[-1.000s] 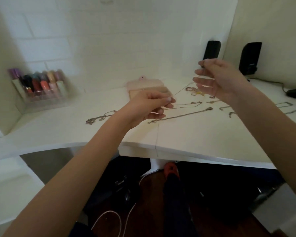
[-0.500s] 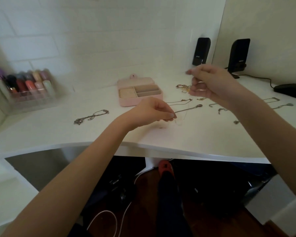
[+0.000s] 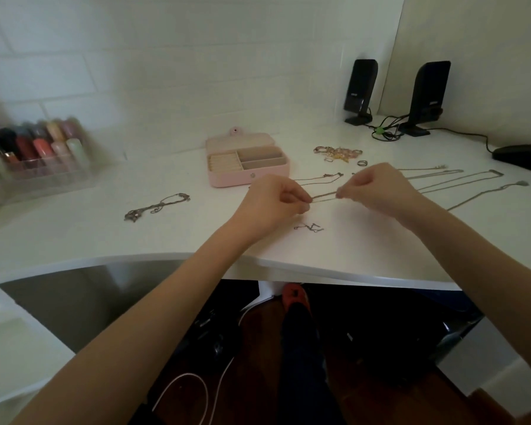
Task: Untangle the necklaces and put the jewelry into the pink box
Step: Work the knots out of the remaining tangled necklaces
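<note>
- At the centre of the head view, the left hand (image 3: pixel 270 200) and the right hand (image 3: pixel 377 188) each pinch one end of a short taut stretch of thin silver chain necklace (image 3: pixel 324 196), held just above the white curved desk top (image 3: pixel 74 237); the rest of the chain lies in a loose squiggle on the desk below the hands.
- Just beyond the left hand, toward the upper middle, the pink rectangular jewelry box (image 3: pixel 247 165) sits with its lid folded back, showing a ribbed ring section on the left and two plain compartments on the right.
- Left of centre, a tangled silver necklace cluster (image 3: pixel 157 207) lies apart from the hands.
- Right of the box, a small heap of gold and pink rings and bracelets (image 3: pixel 337 152) rests on the desk, with several long silver chains (image 3: pixel 460 184) stretched toward the right edge.
- At far left, a clear plastic organizer of blurred coloured tubes (image 3: pixel 40 151) stands against the white brick wall (image 3: pixel 166 72).
- Upper right, two black desktop speakers (image 3: pixel 360 90) stand with bundled cables.
- Below the desk edge, dark wood floor and a white cable (image 3: pixel 184 391) show.
</note>
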### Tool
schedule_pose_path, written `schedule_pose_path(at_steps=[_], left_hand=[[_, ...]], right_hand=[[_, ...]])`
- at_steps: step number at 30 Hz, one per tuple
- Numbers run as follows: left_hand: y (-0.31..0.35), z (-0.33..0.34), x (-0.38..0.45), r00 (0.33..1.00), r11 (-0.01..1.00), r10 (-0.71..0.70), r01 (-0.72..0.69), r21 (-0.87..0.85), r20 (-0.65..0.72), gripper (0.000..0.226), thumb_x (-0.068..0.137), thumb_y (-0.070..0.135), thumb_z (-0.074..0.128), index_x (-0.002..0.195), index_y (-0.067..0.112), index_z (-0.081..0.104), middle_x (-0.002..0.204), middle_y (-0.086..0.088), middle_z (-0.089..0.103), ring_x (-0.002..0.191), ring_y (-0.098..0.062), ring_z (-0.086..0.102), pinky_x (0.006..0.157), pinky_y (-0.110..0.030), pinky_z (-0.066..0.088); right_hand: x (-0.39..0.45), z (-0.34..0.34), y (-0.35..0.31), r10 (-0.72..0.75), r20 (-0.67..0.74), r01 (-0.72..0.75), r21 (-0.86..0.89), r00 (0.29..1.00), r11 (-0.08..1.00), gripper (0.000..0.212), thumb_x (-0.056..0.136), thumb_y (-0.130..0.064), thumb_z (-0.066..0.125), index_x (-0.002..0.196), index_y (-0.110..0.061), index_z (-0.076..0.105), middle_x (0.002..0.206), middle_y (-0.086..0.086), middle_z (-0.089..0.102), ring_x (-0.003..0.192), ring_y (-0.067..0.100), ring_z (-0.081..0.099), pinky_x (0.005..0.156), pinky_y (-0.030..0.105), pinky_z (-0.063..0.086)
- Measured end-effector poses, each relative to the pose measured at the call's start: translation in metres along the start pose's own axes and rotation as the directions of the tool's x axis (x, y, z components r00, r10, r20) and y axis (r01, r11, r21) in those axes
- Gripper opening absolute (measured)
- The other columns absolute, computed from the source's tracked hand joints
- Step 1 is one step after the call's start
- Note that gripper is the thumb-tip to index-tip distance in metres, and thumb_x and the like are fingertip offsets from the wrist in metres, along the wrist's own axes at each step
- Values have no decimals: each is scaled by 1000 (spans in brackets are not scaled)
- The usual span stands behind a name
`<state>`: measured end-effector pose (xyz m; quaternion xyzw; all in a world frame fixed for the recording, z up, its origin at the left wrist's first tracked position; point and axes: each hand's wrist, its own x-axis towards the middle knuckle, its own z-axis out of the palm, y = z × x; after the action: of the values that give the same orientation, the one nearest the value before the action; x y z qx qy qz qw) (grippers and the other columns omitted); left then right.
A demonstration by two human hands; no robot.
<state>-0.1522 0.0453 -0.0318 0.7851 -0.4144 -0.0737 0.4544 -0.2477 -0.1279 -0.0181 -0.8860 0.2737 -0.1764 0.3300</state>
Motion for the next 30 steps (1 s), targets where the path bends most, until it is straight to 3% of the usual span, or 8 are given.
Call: schedule_pose_path(at_steps=[4, 7, 10, 15, 19, 23, 27, 30], left_hand=[[-4, 14, 4, 987, 960, 159, -150, 237, -21, 13, 82, 7, 68, 89, 16, 75, 88, 0, 73, 83, -9, 65, 81, -19, 48], [-3, 21, 3, 977, 923, 213, -203, 326, 5, 18, 87, 9, 63, 97, 16, 76, 98, 1, 74, 94, -15, 65, 89, -31, 48], [-3, 24, 1, 971, 881, 234, -233, 413, 49, 24, 94, 13, 54, 108, 19, 72, 112, 3, 70, 107, -17, 60, 93, -30, 41], [-8, 14, -14, 965, 933, 256, -264, 244, 64, 33, 94, 10, 48, 121, 19, 66, 131, -1, 60, 127, -14, 51, 110, -26, 33], [-13, 5, -26, 885, 854, 254, -395, 338, 390, 44, 99, 32, 38, 138, 17, 49, 148, 2, 42, 137, -4, 33, 114, -17, 9], [-12, 3, -26, 901, 827, 228, -379, 414, 369, 44, 102, 32, 36, 143, 16, 42, 152, 2, 36, 141, -4, 24, 115, -19, 5], [-13, 3, -25, 905, 809, 185, -361, 463, 383, 50, 102, 37, 32, 147, 16, 34, 156, 2, 26, 145, -8, 13, 115, -20, 3], [-15, -2, -29, 919, 815, 199, -348, 464, 340, 57, 101, 42, 28, 152, 21, 15, 159, 7, 12, 145, -3, 3, 113, -14, -2]], right_hand=[[3, 10, 11, -2, -134, -17, -138, 991, 990, 16, 83, -33, 70, 92, -21, 75, 96, -3, 70, 91, 16, 62, 84, 38, 52], [5, 14, 16, -38, -170, 7, -179, 985, 984, 14, 84, -26, 68, 93, -20, 76, 91, -2, 66, 84, 17, 60, 80, 37, 52], [6, 15, 22, -73, -209, 31, -199, 975, 980, 13, 83, -24, 68, 94, -19, 74, 84, -3, 60, 83, 18, 58, 74, 33, 48], [-5, 8, 23, -204, -292, 171, -135, 934, 976, 24, 94, -21, 56, 113, -16, 69, 108, 2, 70, 96, 15, 61, 85, 24, 42], [-22, 9, 27, -249, -87, 207, -338, 965, 918, 30, 98, -29, 49, 109, -12, 71, 106, 11, 71, 101, 27, 62, 88, 31, 45], [-25, 7, 28, -165, -39, 133, -425, 986, 895, 37, 99, -32, 42, 98, -6, 67, 92, 16, 66, 88, 32, 59, 77, 35, 45], [-23, 10, 25, -136, -12, 121, -390, 991, 913, 36, 100, -30, 43, 121, -8, 62, 124, 17, 61, 115, 33, 54, 97, 38, 41], [-28, 13, 13, -300, 19, 279, -425, 954, 861, 39, 101, -23, 42, 140, -18, 48, 150, 2, 39, 141, 20, 31, 113, 31, 22]])
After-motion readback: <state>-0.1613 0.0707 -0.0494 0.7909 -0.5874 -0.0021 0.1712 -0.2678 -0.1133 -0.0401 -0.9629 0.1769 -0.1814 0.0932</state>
